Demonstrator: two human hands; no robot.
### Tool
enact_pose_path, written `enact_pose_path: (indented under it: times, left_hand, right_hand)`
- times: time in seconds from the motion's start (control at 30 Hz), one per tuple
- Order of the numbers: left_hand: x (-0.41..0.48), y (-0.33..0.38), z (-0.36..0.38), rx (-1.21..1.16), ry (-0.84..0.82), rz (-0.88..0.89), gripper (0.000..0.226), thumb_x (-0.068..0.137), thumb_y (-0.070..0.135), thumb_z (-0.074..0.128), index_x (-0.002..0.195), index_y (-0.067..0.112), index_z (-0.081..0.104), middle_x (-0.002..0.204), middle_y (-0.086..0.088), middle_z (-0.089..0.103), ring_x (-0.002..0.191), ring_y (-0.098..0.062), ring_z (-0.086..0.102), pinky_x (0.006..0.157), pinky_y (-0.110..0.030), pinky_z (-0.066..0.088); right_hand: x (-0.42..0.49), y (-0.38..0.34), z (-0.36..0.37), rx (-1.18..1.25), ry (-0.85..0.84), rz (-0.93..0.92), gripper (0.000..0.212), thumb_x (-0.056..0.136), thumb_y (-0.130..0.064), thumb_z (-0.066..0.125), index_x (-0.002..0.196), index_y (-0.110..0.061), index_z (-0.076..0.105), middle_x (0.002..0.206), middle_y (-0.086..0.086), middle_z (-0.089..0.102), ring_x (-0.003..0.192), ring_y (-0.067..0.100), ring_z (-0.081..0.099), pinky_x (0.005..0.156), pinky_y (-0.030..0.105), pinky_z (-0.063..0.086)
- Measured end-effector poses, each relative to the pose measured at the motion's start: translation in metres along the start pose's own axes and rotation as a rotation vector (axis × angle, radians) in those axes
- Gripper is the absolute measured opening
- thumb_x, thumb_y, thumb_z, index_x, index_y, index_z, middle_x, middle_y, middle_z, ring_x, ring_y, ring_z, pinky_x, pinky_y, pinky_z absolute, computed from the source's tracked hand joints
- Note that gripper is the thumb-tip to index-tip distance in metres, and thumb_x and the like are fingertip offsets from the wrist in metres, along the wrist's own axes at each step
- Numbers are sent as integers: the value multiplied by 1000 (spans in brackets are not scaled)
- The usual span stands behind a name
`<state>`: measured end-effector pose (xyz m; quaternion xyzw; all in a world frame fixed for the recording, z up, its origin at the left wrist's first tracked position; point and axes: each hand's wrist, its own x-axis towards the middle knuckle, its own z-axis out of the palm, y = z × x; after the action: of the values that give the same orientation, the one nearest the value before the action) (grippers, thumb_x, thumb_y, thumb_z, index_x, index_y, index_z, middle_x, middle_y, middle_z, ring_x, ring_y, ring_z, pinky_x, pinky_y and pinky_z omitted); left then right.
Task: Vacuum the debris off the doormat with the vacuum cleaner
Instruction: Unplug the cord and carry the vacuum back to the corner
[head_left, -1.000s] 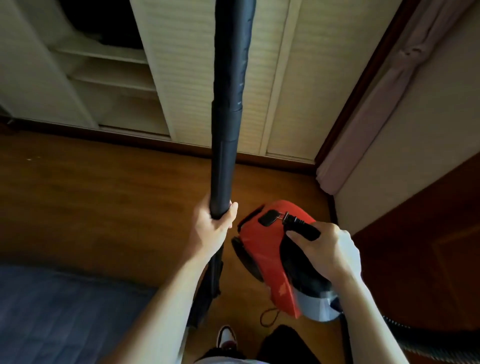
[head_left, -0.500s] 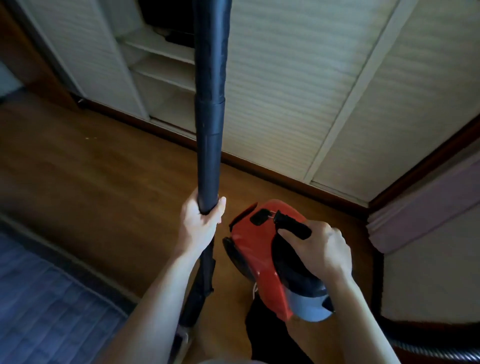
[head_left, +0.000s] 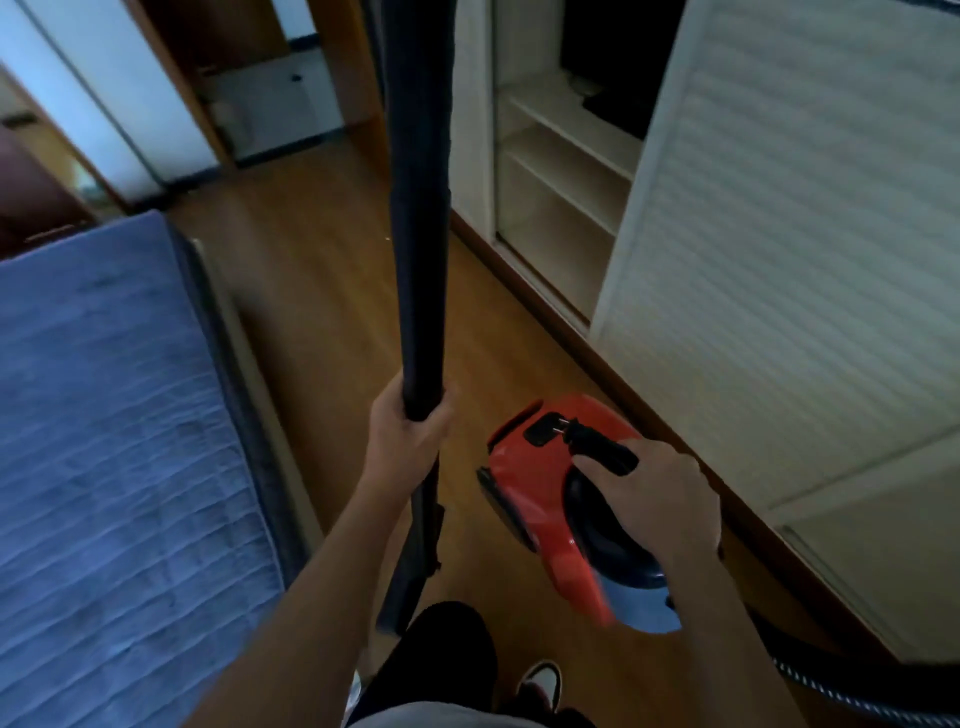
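- We've swung left: bed (head_left: 104, 415) now at 9 o'clock, open floor (head_left: 311, 270) at 12.
- Our left hand (head_left: 408, 431) curls round wand (head_left: 421, 208); right hand (head_left: 660, 499) grips vacuum cleaner (head_left: 524, 483) handle, 4 o'clock.
- No doormat in view; still carrying.

On my feed, the tube (head_left: 418, 234) in the left hand (head_left: 410, 436) is plain black. Under the right hand (head_left: 660, 499) I see the vacuum cleaner (head_left: 524, 467) in bright orange-red, its handle (head_left: 602, 447) black, its rear end pale blue-grey. Left of the left hand, the mattress (head_left: 104, 415) is blue, quilted in stitched lines. The floor (head_left: 322, 291) beyond both hands is warm brown wood. Right of the right hand, the cream door (head_left: 805, 234) carries fine horizontal slats.
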<state>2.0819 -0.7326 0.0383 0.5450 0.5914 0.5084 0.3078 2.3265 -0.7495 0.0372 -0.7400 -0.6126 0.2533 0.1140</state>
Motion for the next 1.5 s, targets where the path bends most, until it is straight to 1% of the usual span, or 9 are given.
enact_pose_path:
  times: [0.13, 0.27, 0.4, 0.5, 0.7, 0.93, 1.07, 1.2, 1.5]
  left_hand:
    - [26, -9, -11, 41, 126, -36, 25, 92, 2, 65, 77, 14, 49, 63, -3, 54, 53, -7, 52, 51, -17, 45]
    - [60, -29, -29, 51, 212, -81, 16, 92, 2, 65, 82, 0, 52, 74, -27, 54, 59, -28, 51, 52, -32, 47]
    - [114, -51, -50, 49, 255, -102, 20, 92, 2, 64, 81, 14, 53, 72, -21, 56, 60, -18, 53, 53, -24, 47]
    - [165, -73, -68, 34, 290, -128, 22, 92, -1, 64, 79, 12, 51, 68, -10, 55, 56, -10, 52, 51, -15, 45]
    - [260, -115, -118, 26, 304, -107, 19, 94, 1, 62, 80, -6, 51, 67, -26, 53, 59, -33, 51, 53, -23, 45]
    - [343, -139, -156, -14, 342, -148, 22, 92, 1, 64, 76, 9, 51, 66, -19, 55, 56, -15, 51, 53, -21, 44]
    - [381, -156, -174, 12, 368, -150, 17, 92, 0, 65, 80, 0, 53, 69, -26, 54, 57, -26, 52, 54, -20, 45]
    - [423, -180, -189, 46, 414, -162, 20, 92, 2, 64, 77, 4, 52, 67, -27, 53, 59, -30, 52, 53, -24, 45]
    - [572, -224, -217, 153, 548, -170, 21, 92, -1, 64, 79, 11, 52, 63, -13, 58, 56, -9, 58, 55, -12, 48]
  right_hand:
    - [50, -29, 5, -19, -47, -113, 39, 86, -67, 64, 80, -29, 70, 61, -7, 64, 56, 11, 62, 53, 30, 56]
    - [97, -64, 17, -35, -60, -216, 38, 84, -67, 66, 80, -29, 69, 63, -8, 64, 57, 11, 63, 56, 35, 60]
    - [150, -108, 35, -35, -90, -271, 40, 84, -67, 66, 75, -27, 67, 62, -8, 64, 58, 12, 63, 56, 36, 58]
    - [197, -150, 51, -38, -120, -305, 41, 84, -65, 67, 71, -26, 65, 60, -6, 63, 56, 12, 63, 57, 38, 59]
    - [282, -250, 77, -40, -132, -355, 41, 83, -67, 65, 71, -28, 66, 59, -6, 62, 55, 11, 63, 57, 40, 60]
    - [354, -339, 87, 10, -83, -374, 40, 82, -67, 67, 75, -28, 70, 63, -7, 64, 56, 12, 62, 57, 43, 61]
    - [394, -377, 94, 17, -110, -386, 39, 81, -66, 69, 75, -28, 71, 64, -8, 65, 59, 10, 62, 61, 42, 60]
    - [439, -410, 106, 11, -156, -391, 38, 81, -64, 71, 75, -27, 72, 64, -8, 66, 61, 11, 62, 62, 42, 60]
    - [591, -511, 131, 38, -248, -505, 40, 79, -66, 70, 70, -27, 69, 62, -7, 66, 60, 14, 65, 58, 46, 60]
